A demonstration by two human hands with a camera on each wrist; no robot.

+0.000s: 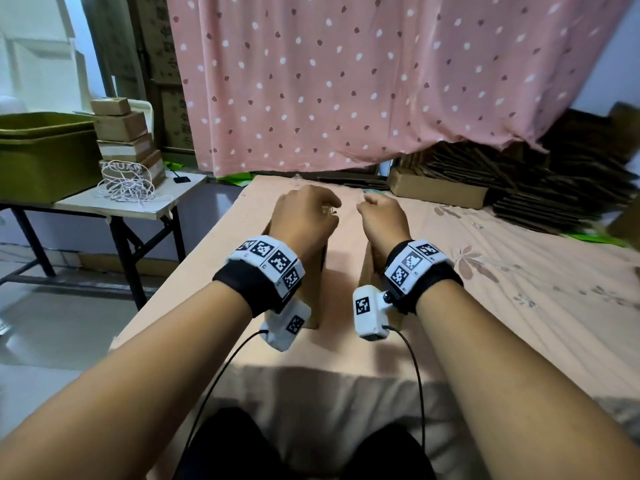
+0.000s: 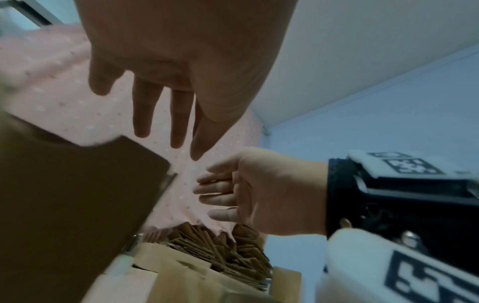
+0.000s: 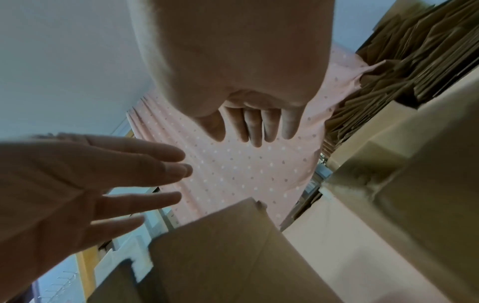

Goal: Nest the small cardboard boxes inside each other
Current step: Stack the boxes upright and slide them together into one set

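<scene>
Hands hover apart over the bed [image 1: 485, 271] — left hand [image 1: 304, 216] and right hand [image 1: 381, 216] both with fingers loosely spread, holding nothing. One cardboard box [image 1: 313, 289] stands under the left wrist, another cardboard box [image 1: 367, 268] under the right wrist — a bare strip of bed between them.

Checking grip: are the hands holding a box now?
No. Left hand and right hand show straight fingers, touching nothing.
</scene>
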